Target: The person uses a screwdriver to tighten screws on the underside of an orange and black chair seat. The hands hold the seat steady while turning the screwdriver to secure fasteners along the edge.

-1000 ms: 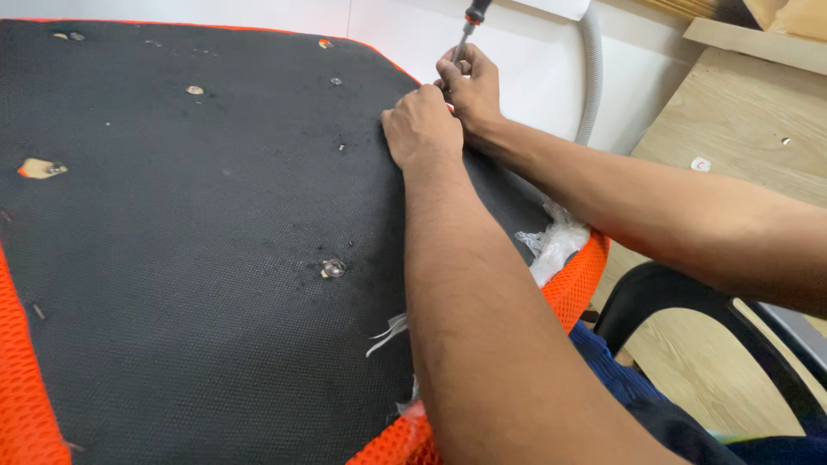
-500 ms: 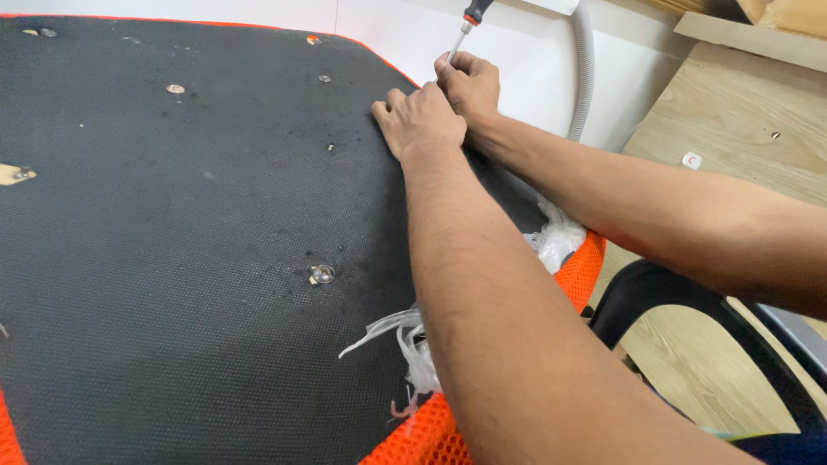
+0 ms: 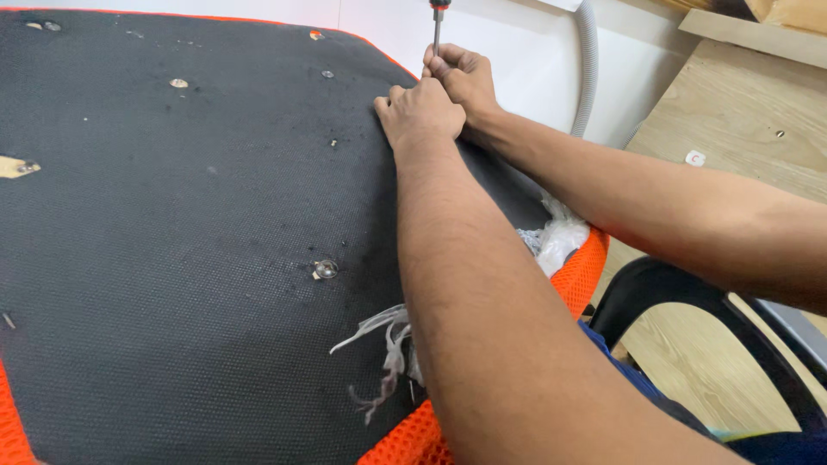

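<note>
- Gripping a screwdriver (image 3: 438, 21) upright at the far right edge, the right hand (image 3: 461, 77) is closing around its stiff, slim shank.
- Left hand (image 3: 419, 112) is pressing curled fingers onto the black fabric panel (image 3: 172, 215), probably soft and pliable over a firm base; best held at its orange mesh rim (image 3: 577, 275).

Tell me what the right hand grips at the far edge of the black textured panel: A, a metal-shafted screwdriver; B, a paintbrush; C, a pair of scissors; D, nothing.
A: the right hand closes round a thin metal screwdriver shaft standing upright at the panel edge, beside the left hand.
</note>
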